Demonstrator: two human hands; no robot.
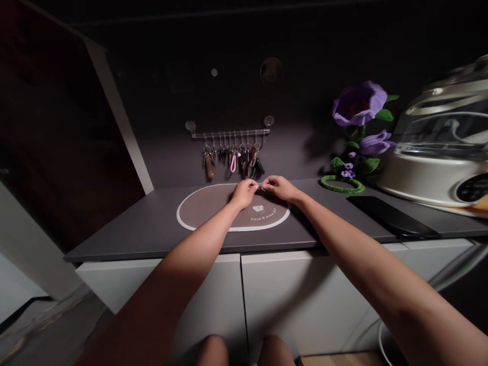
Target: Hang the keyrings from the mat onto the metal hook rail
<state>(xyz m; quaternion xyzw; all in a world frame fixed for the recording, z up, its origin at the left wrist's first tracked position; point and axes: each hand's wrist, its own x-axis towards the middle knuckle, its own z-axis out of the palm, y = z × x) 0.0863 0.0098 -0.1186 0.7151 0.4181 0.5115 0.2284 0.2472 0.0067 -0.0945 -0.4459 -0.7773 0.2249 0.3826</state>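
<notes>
My left hand (246,192) is closed, its fingers pinched over the far right part of an oval brown mat (206,206) with a white border. Facing it, my right hand (280,187) pinches as well. A small shiny metal piece (261,187) bridges the fingertips of both hands; it resembles a key or key ring, but is too small to tell. Just beyond the hands, several bunches of keys (224,153) hang from a clear hook rail (232,134) on the dark wall. A pink loop (234,162) and a brown fob (209,166) dangle among them.
On the right of the dark counter (125,216) stand purple craft flowers (360,107) with a green ring base (343,184). Beside them lies a flat black object (392,216). A cream appliance with a clear cover (427,173) fills the right edge. White cabinet fronts (282,290) are below.
</notes>
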